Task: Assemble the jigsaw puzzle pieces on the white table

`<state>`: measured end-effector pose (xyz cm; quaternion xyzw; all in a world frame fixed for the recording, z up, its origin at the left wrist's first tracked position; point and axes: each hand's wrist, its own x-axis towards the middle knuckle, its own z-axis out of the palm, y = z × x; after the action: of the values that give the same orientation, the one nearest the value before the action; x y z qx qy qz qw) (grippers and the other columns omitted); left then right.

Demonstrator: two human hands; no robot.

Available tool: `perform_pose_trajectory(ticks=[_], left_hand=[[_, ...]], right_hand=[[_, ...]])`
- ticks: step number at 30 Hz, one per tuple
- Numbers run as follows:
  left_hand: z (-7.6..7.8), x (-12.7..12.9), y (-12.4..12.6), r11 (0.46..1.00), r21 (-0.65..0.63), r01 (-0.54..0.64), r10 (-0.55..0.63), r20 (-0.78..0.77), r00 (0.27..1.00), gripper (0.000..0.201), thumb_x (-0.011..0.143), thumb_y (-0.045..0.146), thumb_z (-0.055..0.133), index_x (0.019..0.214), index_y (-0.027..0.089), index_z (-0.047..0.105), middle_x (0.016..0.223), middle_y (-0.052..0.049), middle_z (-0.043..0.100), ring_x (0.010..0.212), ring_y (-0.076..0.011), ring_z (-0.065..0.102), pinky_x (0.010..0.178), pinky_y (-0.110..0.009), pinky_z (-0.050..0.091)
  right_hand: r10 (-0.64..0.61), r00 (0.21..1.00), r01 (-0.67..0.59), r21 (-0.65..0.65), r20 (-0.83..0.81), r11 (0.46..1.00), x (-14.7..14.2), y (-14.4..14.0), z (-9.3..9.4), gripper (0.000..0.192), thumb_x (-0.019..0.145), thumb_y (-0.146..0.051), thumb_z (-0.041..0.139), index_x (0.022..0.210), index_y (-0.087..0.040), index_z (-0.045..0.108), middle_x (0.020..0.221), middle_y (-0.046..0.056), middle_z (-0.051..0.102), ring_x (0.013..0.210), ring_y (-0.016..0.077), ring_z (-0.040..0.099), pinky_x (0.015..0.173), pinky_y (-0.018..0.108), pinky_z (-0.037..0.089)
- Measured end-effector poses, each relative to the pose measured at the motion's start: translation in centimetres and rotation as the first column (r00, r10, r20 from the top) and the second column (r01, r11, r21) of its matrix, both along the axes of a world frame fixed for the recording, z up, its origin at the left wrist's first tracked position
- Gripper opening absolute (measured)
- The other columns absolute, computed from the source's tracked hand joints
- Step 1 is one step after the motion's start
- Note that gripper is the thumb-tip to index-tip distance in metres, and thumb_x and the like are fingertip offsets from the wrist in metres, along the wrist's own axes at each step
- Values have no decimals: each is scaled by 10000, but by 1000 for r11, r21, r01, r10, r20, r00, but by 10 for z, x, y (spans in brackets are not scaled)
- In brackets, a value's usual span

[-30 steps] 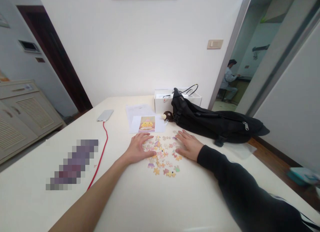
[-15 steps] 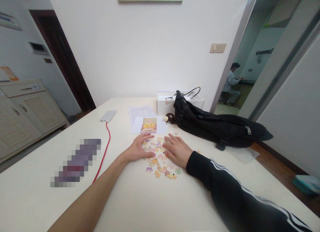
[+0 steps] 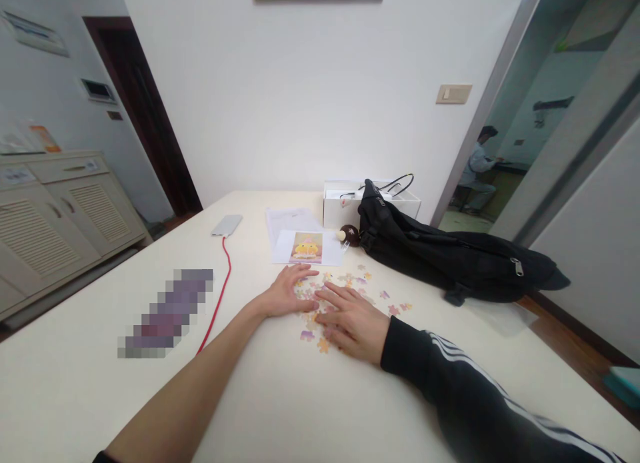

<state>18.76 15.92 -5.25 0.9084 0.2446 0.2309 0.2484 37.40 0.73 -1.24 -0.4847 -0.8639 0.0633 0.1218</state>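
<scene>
— What have I got under the hands right now?

— A scatter of puzzle pieces [image 3: 350, 283] on the white counter [image 3: 310, 396], just below the middle of the frame. My left hand [image 3: 289, 291] lies flat on the left edge of the scatter, fingers [image 3: 304, 272] spread wide and gripping nothing. My right hand [image 3: 350, 320] lies palm down on the near side of the pieces, fingers [image 3: 334, 295] stretched out flat and loose, also holding nothing. The two hands almost touch at the fingertips.

— Where do the loose pieces sit?

— Some are hidden beneath the palms; others lie to the right of the right hand and between the hands and the picture card [image 3: 306, 247]. A couple peek out at the near edge by the right hand.

— What else is on the counter?

— The card rests on a sheet of paper [image 3: 293, 220] just above the left hand. To its right is a small brown toy [image 3: 350, 234], then a black bag [image 3: 450, 253] running toward the right of the frame, with a white box [image 3: 340, 200] behind it. A phone [image 3: 227, 225] with a red cable [image 3: 217, 300] lies at centre left.

— Anyone else about?

— A person [image 3: 481, 166] sits through the doorway at the right, well apart from me.
</scene>
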Motion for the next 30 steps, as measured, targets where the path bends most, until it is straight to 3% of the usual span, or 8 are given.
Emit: perform_pose_trajectory(ticks=[7,14,18,24,30], left_hand=[[2,-3,3,998,-42,38,-38,4,999,745,645,412,828,1311,224,554,1437,-123,434,1354,-305,366,1164,-518,257],[2,-5,2,996,-86,15,-15,2,1000,780,604,359,844,1318,241,552,1437,-115,433,1352,-303,372,1164,-514,267],[1,-3,1,997,-78,5,-4,6,1000,771,606,378,842,1307,224,561,1429,-120,442,1339,-299,392,1155,-497,295],[-2,2,0,995,-94,-39,45,64,997,630,701,484,770,1241,203,608,1388,-117,491,1305,-301,435,1147,-502,309],[-5,3,6,991,-132,-14,40,193,980,430,761,325,662,1165,177,642,1302,-98,574,1240,-265,507,1118,-464,362]], right_hand=[[-68,998,68,-20,-1,997,3,0,-3,455,882,-313,525,1314,-182,581,1505,160,400,1429,346,271,1108,538,291],[-70,997,69,29,12,997,8,3,-2,295,862,-266,541,1090,-162,697,1464,155,455,1414,351,298,1096,538,321],[-54,998,53,38,11,998,8,3,-2,290,860,-280,556,1085,-170,703,1468,150,452,1406,357,313,1087,543,335],[-86,996,87,60,-28,994,14,3,-1,290,843,-255,557,1078,-164,701,1446,145,481,1400,353,328,1091,529,341],[-102,994,104,62,-27,993,17,6,-1,347,862,-256,536,1171,-161,661,1431,156,495,1387,343,353,1082,527,352]])
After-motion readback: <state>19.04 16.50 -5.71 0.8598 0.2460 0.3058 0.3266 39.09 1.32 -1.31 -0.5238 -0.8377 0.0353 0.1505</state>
